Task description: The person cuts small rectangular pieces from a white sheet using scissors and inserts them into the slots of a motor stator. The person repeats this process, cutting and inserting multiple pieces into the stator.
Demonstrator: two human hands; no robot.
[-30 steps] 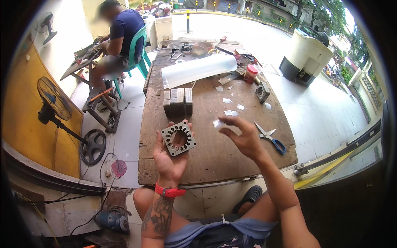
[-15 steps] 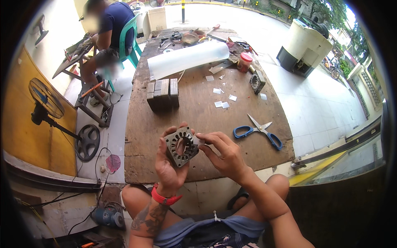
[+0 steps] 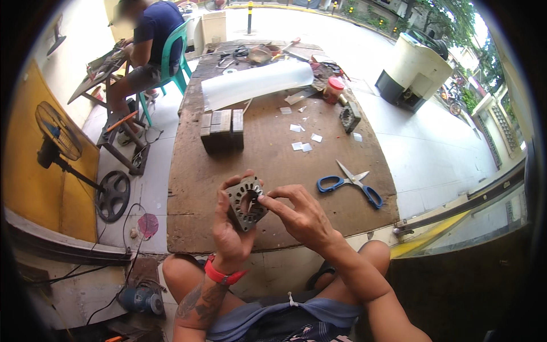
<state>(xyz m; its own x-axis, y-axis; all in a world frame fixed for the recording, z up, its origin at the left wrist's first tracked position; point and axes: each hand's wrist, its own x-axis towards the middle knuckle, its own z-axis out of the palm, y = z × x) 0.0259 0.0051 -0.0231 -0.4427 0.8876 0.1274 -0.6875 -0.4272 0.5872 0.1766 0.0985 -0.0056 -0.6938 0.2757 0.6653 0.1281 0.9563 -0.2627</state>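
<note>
Left hand [image 3: 231,231] is clamped on a slotted metal block [image 3: 241,213] — right hand [image 3: 304,216] touches its right side, can't tell if it's pinching anything. Scissors [image 3: 355,181] lie open farther right.

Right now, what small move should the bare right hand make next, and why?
Perhaps a gentle inward push by the right hand: its fingertips meet the square grey metal block with the slotted round opening, which the left hand supports.
</note>
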